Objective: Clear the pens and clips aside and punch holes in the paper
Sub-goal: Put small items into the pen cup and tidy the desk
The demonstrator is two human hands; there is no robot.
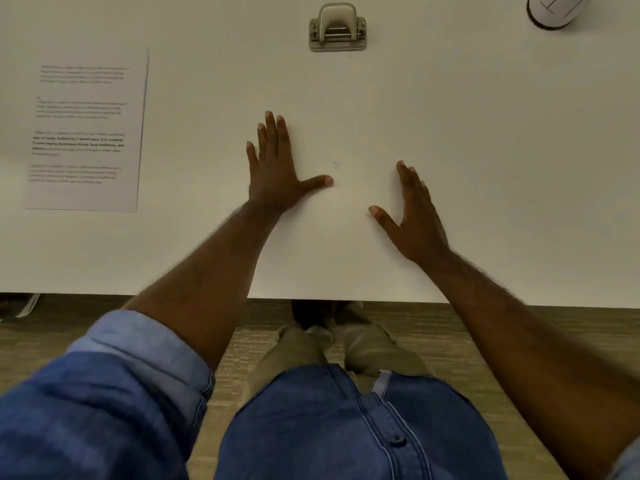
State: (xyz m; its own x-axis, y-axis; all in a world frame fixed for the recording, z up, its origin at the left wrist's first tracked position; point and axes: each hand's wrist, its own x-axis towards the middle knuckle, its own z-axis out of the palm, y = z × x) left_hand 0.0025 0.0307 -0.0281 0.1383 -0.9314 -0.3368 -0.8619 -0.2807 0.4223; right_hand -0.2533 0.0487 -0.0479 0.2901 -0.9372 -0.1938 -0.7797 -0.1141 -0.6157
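A printed sheet of paper (86,133) lies flat on the white table (485,150) at the left. A grey metal hole punch (337,29) stands at the far middle of the table. My left hand (275,168) rests palm down on the table in the middle, fingers spread, holding nothing. My right hand (415,216) lies flat a little to the right and nearer to me, also holding nothing. Both hands are well short of the punch and to the right of the paper. No pens or clips are in view.
A white round object with a dark rim (554,12) sits at the far right corner. The table's front edge (346,299) runs across the middle of the view, with carpet and my legs below it.
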